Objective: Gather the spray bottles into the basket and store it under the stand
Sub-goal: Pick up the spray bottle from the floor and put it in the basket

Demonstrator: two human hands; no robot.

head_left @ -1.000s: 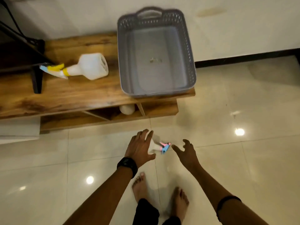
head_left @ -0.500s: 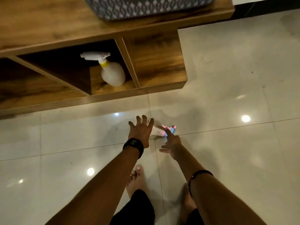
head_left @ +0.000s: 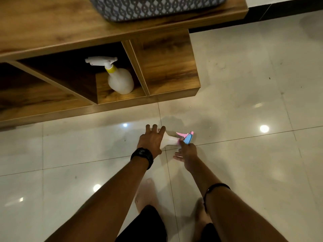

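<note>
Yellow-collared bottle [head_left: 119,81] upright in stand [head_left: 166,67] cubby, basket [head_left: 157,7] on top

basket [head_left: 157,7] grey lattice | stand [head_left: 52,28] brown woodgrain | floor bottle [head_left: 172,139] seemingly white

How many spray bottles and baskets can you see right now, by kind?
Spray bottles: 2, one with a pink and blue head on the floor under the left hand, one with a yellow collar in the stand's lower compartment.
Baskets: 1, grey, on the stand.
Total: 3
</note>
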